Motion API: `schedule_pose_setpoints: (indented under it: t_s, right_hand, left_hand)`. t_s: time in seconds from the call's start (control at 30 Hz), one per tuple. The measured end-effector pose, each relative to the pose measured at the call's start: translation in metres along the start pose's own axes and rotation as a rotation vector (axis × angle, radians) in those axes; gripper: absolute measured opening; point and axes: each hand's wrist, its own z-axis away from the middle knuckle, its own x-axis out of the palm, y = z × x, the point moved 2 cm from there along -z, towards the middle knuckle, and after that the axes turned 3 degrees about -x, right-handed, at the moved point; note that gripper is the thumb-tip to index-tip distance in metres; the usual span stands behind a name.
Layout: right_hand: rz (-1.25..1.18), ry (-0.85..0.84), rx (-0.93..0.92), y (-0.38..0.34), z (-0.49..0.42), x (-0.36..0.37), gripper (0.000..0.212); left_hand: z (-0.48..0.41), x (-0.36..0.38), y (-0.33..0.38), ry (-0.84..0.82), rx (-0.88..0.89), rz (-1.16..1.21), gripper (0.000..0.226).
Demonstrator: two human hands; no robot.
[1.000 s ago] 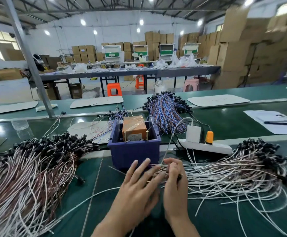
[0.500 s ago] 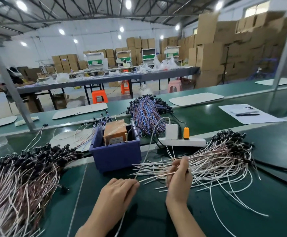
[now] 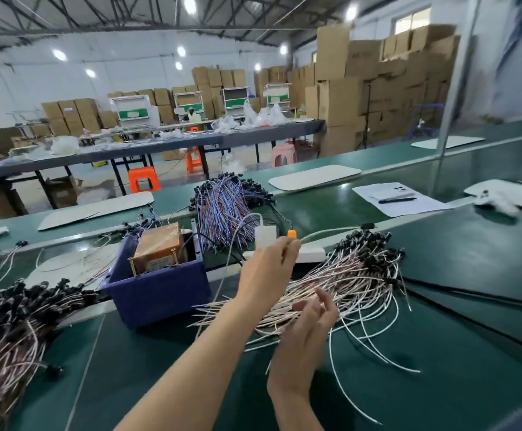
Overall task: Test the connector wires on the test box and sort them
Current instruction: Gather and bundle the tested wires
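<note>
Two bare hands over green bench. Left hand [image 3: 267,272] raised, fingers pinched on one white wire [image 3: 331,231] that runs off to the right w/ black connector at far end. Right hand [image 3: 306,334] hovers above untested wire pile [image 3: 356,281], fingers loosely spread, holding nothing. Test box [image 3: 157,248] sits in blue bin [image 3: 160,293], just left of left hand. Sorted wire heap [image 3: 13,325] at far left; purple bundle [image 3: 225,206] behind bin.

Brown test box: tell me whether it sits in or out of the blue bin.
In. The brown test box sits inside the blue bin, tilted, its top rising above the bin's rim.
</note>
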Motion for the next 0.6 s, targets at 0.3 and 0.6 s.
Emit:
schedule_pose_setpoints:
  t_s: [0.3, 0.6]
  right_hand:
    - [0.223, -0.27, -0.213, 0.007, 0.01, 0.0, 0.022]
    - [0.521, -0.802, -0.521, 0.005, 0.056, 0.041, 0.023]
  left_hand:
    - [0.051, -0.033, -0.055, -0.001, -0.05, 0.028, 0.035]
    - [0.17, -0.129, -0.186, 0.388, -0.398, -0.249, 0.026]
